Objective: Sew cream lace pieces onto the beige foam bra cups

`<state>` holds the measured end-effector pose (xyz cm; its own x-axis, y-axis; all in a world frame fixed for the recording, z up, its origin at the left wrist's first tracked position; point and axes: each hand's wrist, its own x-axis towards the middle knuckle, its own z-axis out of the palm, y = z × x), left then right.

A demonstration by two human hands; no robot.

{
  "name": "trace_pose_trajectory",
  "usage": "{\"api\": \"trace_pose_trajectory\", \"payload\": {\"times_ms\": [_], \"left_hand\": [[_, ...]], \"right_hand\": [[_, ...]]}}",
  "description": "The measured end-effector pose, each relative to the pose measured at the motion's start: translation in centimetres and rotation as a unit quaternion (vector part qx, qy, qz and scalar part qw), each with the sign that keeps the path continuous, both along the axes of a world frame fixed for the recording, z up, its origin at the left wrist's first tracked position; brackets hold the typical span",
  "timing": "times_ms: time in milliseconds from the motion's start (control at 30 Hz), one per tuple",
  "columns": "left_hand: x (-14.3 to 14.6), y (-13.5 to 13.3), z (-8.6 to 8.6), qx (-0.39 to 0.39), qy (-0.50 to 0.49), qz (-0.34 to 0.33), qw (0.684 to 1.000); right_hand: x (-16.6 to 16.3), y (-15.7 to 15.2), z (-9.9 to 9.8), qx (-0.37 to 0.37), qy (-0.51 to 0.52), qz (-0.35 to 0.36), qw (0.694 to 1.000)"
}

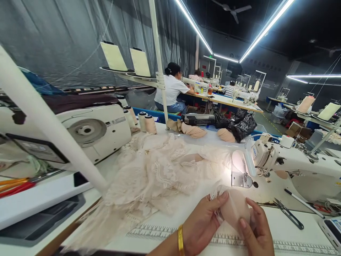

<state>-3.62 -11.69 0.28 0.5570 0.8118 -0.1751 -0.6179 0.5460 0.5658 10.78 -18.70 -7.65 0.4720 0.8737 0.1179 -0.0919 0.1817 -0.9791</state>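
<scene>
Between my two hands is a beige bra cup (234, 210) with thin sheer fabric and a lace edge on it. My left hand (204, 220), with a gold band at the wrist, grips its left side, the thumb lying over the top edge. On the other side, my right hand (257, 229) pinches the lower right part with thumb and fingers. The cup is held just in front of the lit needle plate (241, 180) of a white sewing machine (269, 156). A heap of cream lace fabric (160, 170) lies to the left of my hands.
Thread snips (289, 213) and a white pen (303, 202) lie at the right. Stacked beige cups (193, 130) and black plastic bags (242, 124) are behind the lace. A second machine (90, 131) and a slanting white pole (53, 117) stand left. A co-worker (172, 89) sits beyond.
</scene>
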Motion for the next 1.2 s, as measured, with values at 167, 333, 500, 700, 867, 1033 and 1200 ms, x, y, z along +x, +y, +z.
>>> {"api": "trace_pose_trajectory", "payload": {"times_ms": [167, 333, 500, 700, 867, 1033, 1200], "left_hand": [[0.0, 0.0, 0.1, -0.002, 0.004, -0.007, 1.000], [0.3, 0.2, -0.3, -0.009, 0.016, 0.001, 1.000], [0.3, 0.2, -0.3, -0.012, 0.024, -0.010, 1.000], [0.5, 0.5, -0.5, -0.052, 0.040, 0.006, 0.998], [0.8, 0.9, -0.8, -0.070, 0.041, 0.027, 0.996], [1.0, 1.0, -0.7, -0.041, 0.060, 0.025, 0.997], [1.0, 1.4, -0.4, -0.001, 0.095, 0.014, 0.995]], "right_hand": [[0.1, -0.1, -0.2, -0.027, 0.011, 0.012, 1.000], [-0.2, 0.0, -0.3, -0.021, 0.039, 0.023, 0.999], [-0.1, 0.1, -0.2, -0.025, 0.040, 0.029, 0.998], [0.5, 0.3, -0.1, -0.021, -0.003, 0.050, 0.999], [0.5, 0.5, -0.2, -0.027, 0.014, 0.042, 0.999], [0.5, 0.7, -0.3, -0.023, 0.024, 0.041, 0.999], [0.4, 0.7, -0.4, -0.022, 0.027, 0.050, 0.998]]}}
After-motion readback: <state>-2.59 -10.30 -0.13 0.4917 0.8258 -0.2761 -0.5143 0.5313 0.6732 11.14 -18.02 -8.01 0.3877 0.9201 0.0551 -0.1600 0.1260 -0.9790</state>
